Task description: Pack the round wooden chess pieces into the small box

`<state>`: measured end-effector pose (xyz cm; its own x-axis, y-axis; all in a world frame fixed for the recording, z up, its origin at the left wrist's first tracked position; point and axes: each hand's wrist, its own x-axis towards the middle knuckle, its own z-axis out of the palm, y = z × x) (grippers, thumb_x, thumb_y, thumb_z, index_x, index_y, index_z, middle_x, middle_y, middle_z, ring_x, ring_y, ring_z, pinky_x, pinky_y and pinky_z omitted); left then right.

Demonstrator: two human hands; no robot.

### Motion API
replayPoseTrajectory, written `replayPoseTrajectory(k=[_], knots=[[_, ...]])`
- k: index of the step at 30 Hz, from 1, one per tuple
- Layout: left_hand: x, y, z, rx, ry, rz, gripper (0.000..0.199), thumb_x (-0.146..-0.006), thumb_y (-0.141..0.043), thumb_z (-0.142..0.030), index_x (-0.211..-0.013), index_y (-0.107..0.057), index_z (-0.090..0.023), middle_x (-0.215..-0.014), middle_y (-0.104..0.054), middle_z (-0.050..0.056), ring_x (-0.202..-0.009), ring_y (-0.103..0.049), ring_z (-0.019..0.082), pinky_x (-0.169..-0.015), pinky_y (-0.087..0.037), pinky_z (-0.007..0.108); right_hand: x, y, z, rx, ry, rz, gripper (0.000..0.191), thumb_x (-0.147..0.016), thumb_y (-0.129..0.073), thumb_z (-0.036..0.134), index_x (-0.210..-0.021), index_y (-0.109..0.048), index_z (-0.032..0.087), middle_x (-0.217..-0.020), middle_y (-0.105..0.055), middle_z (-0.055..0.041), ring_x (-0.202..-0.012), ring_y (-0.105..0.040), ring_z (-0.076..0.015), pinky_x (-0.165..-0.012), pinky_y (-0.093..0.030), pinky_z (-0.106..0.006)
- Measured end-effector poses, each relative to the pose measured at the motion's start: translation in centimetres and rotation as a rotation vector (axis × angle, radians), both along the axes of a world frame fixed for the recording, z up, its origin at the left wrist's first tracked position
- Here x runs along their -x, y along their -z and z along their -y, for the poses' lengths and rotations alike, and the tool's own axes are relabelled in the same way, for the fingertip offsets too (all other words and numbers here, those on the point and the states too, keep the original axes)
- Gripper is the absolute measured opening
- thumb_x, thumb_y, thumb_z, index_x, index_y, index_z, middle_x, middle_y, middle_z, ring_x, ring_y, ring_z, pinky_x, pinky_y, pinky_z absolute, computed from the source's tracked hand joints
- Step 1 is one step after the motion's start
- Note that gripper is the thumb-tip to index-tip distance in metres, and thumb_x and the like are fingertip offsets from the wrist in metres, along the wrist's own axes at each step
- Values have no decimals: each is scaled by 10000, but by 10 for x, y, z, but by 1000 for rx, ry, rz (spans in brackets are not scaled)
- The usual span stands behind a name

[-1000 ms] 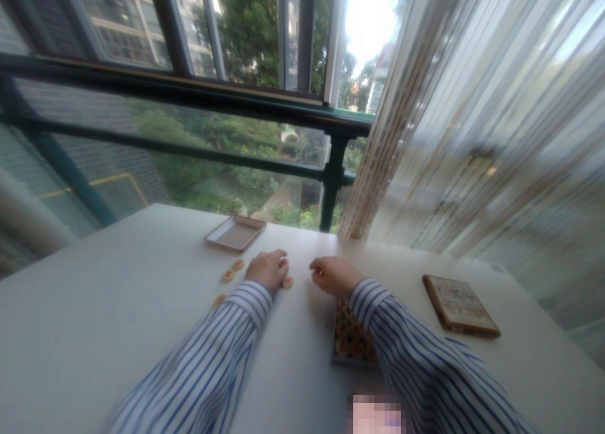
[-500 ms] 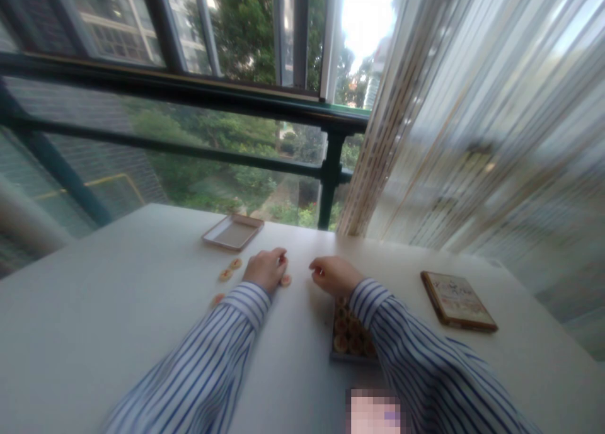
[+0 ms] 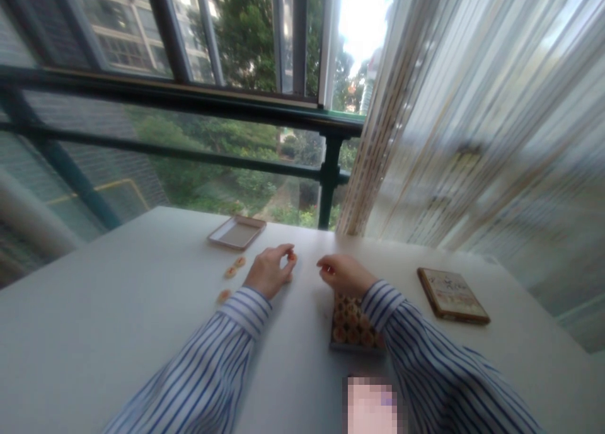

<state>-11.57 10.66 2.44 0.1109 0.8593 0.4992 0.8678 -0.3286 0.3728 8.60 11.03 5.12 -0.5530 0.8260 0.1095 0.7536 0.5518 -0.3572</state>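
My left hand (image 3: 269, 271) is closed in a pinch on a round wooden Chinese chess piece (image 3: 292, 257) with a reddish mark, just above the white table. Part of another pale round piece (image 3: 289, 279) shows below the thumb. To the right, my right hand (image 3: 347, 273) has its fingers curled together; whether anything is in them is hidden. Under that wrist lies a dark shallow box (image 3: 358, 348) with rows of Chinese chess pieces (image 3: 352, 320), partly covered by the striped sleeve.
Left of my left hand lie several loose pieces (image 3: 230, 272). A shallow box lid (image 3: 236, 245) rests at the table's back edge. A flat brown-edged case (image 3: 454, 295) lies at the right. Behind the table (image 3: 118, 308) are a green railing (image 3: 333, 169) and a curtain (image 3: 378, 144).
My left hand has turned slightly and a piece now shows between its fingertips. My right hand has shifted a little to the right. The whole view has moved slightly.
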Motion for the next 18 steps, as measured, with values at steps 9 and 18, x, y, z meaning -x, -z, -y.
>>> replayPoseTrajectory(k=[9,18], knots=[[-21,-8,12,-26,70,-30,308,-778,-471,-323,-1045,-560,-199,-883,-656,47,-830,-598,180,-772,-464,309,-24,-12,19,3,25,-131,318,-759,-455,227,-1022,-618,153,-879,-661,-59,-772,-580,-140,-718,-418,-239],[-49,-11,28,-40,174,-4,316,-774,-488,-300,-1060,-547,-181,-907,-655,54,-841,-600,177,-793,-466,321,-46,-10,35,19,89,-252,305,-750,-468,229,-1000,-626,152,-878,-667,-56,-779,-586,-144,-737,-428,-257]])
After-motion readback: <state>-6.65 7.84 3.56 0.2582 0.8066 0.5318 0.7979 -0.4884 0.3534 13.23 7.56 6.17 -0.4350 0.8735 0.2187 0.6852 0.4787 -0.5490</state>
